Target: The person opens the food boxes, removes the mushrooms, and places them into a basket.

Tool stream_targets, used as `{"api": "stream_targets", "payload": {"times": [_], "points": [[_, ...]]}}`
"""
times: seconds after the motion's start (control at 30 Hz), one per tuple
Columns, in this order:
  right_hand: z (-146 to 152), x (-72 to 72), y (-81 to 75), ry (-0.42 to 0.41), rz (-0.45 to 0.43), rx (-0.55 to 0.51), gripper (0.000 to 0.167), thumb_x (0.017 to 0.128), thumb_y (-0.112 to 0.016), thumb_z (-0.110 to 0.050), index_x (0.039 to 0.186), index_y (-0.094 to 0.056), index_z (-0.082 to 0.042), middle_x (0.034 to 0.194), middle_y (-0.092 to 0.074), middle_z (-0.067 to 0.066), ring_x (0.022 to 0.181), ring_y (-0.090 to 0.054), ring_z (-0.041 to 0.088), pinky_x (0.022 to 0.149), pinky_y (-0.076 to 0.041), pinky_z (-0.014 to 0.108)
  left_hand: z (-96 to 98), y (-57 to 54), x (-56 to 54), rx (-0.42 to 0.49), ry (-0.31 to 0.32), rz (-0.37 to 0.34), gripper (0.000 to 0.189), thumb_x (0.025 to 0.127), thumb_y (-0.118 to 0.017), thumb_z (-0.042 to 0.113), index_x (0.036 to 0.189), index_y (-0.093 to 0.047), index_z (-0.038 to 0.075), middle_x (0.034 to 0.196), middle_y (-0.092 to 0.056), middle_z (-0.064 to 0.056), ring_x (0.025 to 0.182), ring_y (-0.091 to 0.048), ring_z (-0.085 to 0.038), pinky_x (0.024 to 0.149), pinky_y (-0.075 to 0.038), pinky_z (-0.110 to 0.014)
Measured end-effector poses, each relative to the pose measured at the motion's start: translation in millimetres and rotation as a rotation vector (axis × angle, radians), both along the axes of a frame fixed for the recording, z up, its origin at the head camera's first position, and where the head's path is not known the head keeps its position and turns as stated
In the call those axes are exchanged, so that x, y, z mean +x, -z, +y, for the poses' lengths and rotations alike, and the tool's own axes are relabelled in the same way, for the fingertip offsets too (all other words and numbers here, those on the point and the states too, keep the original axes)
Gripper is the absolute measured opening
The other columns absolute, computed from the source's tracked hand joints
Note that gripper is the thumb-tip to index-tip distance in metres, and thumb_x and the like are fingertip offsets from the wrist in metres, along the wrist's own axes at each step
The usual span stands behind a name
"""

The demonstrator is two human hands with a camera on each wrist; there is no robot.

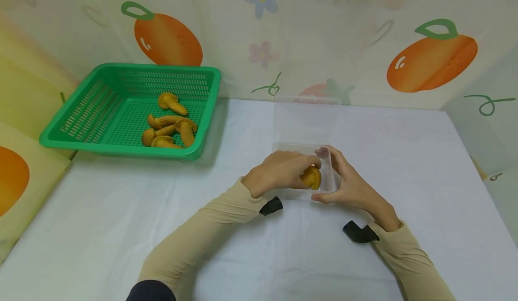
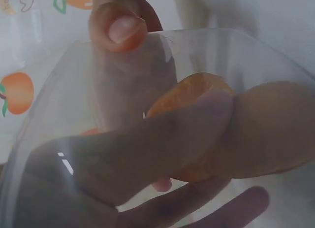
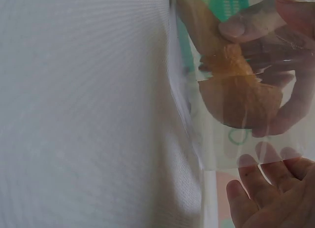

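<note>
In the head view my left hand [image 1: 283,168] pinches a yellow-brown mushroom [image 1: 311,178] inside a clear plastic box [image 1: 301,195] with its lid raised behind. Through the clear wall, the left wrist view shows thumb and fingers around the mushroom [image 2: 275,134]. My right hand [image 1: 350,186] grips the box's right end, thumb at the near corner, fingers around the far side. The right wrist view has the mushroom [image 3: 241,100] lying sideways behind the plastic, with the right hand's fingers [image 3: 258,183] against the box.
A green plastic basket [image 1: 129,150] stands at the back left, with several mushrooms [image 1: 166,121] in its right half. White cloth [image 1: 226,256] covers the table. A fruit-patterned sheet [image 1: 315,36] hangs behind. A dark wrist piece [image 1: 360,232] sticks out from the right sleeve.
</note>
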State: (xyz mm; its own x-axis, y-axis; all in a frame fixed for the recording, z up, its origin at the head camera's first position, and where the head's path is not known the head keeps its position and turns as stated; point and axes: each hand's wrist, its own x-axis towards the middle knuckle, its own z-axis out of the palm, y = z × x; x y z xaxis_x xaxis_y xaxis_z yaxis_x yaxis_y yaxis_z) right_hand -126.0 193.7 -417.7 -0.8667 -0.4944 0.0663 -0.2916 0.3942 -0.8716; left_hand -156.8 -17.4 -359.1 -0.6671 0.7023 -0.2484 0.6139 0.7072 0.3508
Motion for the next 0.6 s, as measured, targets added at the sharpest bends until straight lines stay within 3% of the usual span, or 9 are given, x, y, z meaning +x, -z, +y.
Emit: {"api": "stream_targets", "payload": {"times": [0.2, 0.6], "points": [[0.3, -0.9, 0.1, -0.014, 0.016, -0.015, 0.108, 0.07, -0.089, -0.009, 0.153, -0.02, -0.009, 0.153, -0.034, 0.016, 0.148, -0.024, 0.037, 0.118, -0.019, 0.066, -3.6, -2.0, -0.5, 0.068, 0.021, -0.02, 0.033, 0.092, -0.071, 0.024, 0.124, -0.062, 0.025, 0.106, -0.064, 0.004, 0.09, -0.06, -0.01, 0.074, -0.051, -0.027], [-0.7, -0.7, 1.5, -0.013, 0.032, -0.029, 0.108, 0.068, -0.09, -0.007, 0.152, -0.022, -0.011, 0.148, -0.038, 0.018, 0.143, -0.03, 0.033, 0.118, -0.019, 0.065, -3.4, -3.8, -0.4, 0.027, 0.038, -0.049, 0.03, 0.093, -0.07, 0.018, 0.122, -0.067, 0.023, 0.11, -0.07, 0.006, 0.093, -0.063, -0.012, 0.08, -0.053, -0.032]]}}
